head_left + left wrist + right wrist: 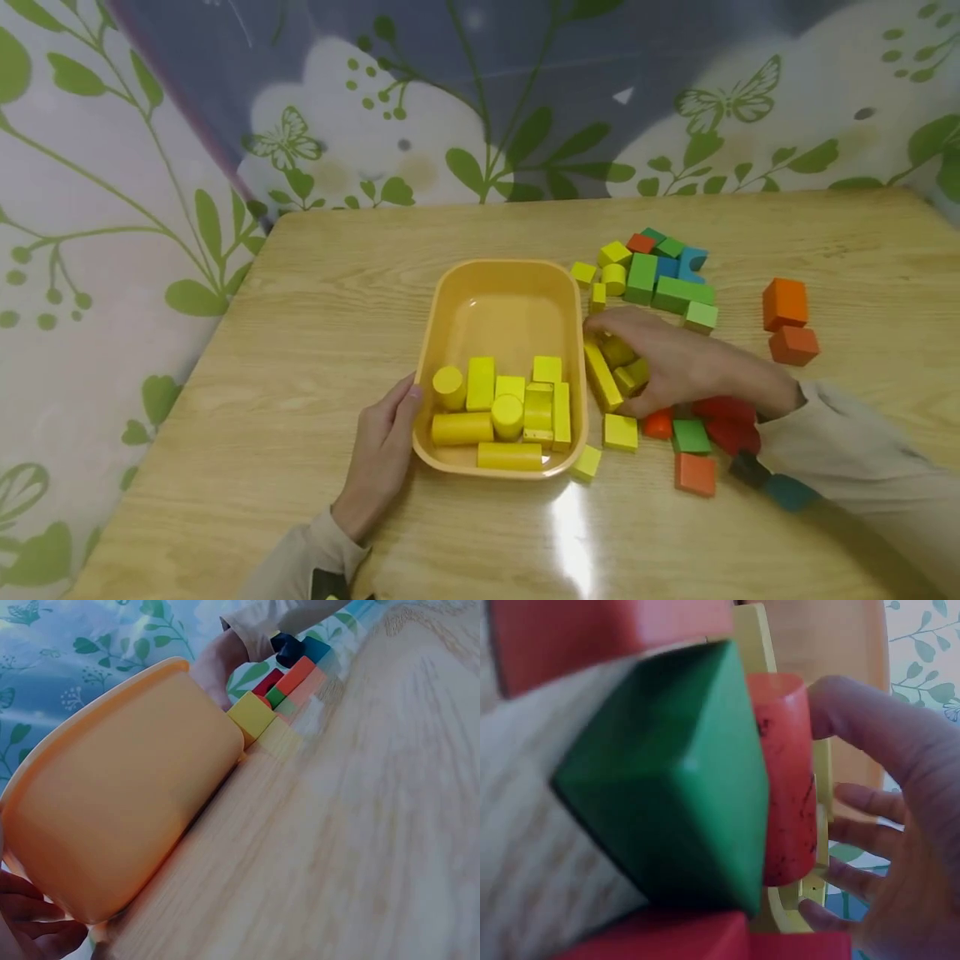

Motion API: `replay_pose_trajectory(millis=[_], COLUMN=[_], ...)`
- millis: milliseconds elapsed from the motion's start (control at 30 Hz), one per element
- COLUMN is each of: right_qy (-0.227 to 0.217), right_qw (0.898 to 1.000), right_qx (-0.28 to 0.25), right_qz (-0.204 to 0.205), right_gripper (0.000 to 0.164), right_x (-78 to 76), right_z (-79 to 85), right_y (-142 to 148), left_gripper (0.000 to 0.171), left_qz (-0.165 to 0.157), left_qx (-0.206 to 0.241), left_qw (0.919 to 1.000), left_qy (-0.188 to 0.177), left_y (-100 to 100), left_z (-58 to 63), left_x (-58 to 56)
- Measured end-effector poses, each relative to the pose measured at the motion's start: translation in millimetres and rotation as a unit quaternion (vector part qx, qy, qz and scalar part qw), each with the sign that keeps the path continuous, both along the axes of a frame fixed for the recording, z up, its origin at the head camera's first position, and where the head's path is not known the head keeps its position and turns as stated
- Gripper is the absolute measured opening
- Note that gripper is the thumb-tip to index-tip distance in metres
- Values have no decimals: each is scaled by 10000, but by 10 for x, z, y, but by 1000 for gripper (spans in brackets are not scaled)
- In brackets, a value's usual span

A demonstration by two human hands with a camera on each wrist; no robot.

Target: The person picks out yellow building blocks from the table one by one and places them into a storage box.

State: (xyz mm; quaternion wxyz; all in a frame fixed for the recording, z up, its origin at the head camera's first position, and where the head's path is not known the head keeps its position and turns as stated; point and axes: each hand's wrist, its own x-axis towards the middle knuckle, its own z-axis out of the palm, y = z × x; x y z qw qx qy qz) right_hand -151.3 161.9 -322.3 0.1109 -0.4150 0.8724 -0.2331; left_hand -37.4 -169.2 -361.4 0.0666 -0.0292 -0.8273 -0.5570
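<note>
A yellow-orange plastic tub stands on the wooden table with several yellow blocks lying in its near half. My left hand grips its left side, thumb at the rim; in the left wrist view curled fingers show at the tub's lower corner. Just right of the tub, my right hand curls round a cluster of yellow blocks, among them a long bar and an arched piece. The right wrist view shows its fingers beyond a red cylinder; their exact contact is partly hidden.
Green, blue, yellow and red blocks lie grouped behind the right hand. Two orange-red blocks stand farther right. Near the right wrist are a green block and a red-orange block. A patterned wall borders the table's back.
</note>
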Motion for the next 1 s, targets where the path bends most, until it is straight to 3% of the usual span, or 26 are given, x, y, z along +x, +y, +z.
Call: replay_pose_trajectory(millis=[133,300,433,500,567,700,867,1000], right_qy=[286,1070,1560,1536,1490,1230,821,758], right_qw=[9995,9920,9806,9812,9847,9891,9720,9646], right_qx=[-61,-621,-1186,-1162,-838,602,2170,2525], right_qz=[-148,-243,-19,153,334,533,369,110], right_gripper=[79,49,40,37,33,31,31,30], right_x=[-23,-136,-230,-262,-284,-284,-196,-143], right_z=[75,278,436,503,549,610,651,672], right_y=[27,39,-103,-229,-376,-657,-858,-915], left_gripper=[42,41,41,41,41,40,40,41], left_qz=[34,1,0,19,16,44,46,8], left_qx=[26,100,133,125,97,32,-8,27], left_qw=[10000,9999,9999,9999,9999,9999,10000,10000], left_qy=[9,69,47,51,64,86,41,79], left_y=[-15,-16,-13,-16,-19,-19,-5,1], left_z=[-3,-17,-29,-32,-35,-37,-24,-7], left_x=[7,2,13,17,16,20,21,-1])
